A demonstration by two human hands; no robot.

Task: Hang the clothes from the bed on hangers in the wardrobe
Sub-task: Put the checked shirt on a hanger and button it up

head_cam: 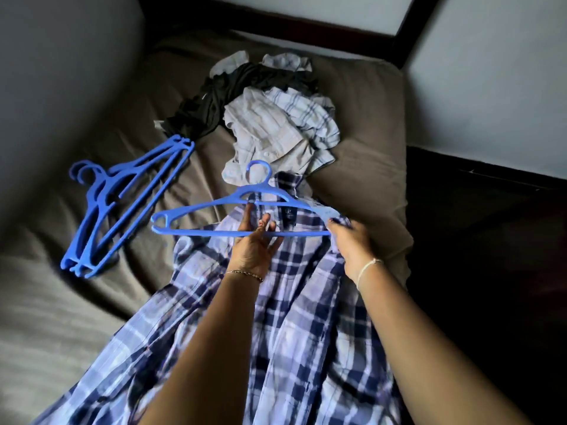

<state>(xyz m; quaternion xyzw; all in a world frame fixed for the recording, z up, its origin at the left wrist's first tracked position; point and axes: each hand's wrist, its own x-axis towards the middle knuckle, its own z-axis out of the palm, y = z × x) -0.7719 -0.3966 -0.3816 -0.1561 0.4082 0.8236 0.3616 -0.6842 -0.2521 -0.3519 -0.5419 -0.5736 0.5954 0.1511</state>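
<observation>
Early on: shirt meeting hanger.
Left hand (256, 243) holds the hanger (199, 233), right hand (351, 245) grips the plaid shirt (306, 308); a pile (276, 124) lies on the bed (92, 302).

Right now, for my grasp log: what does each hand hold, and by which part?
Left hand holds the blue hanger by the middle of its bottom bar; right hand grips the plaid shirt at its shoulder, by the hanger's end.
</observation>
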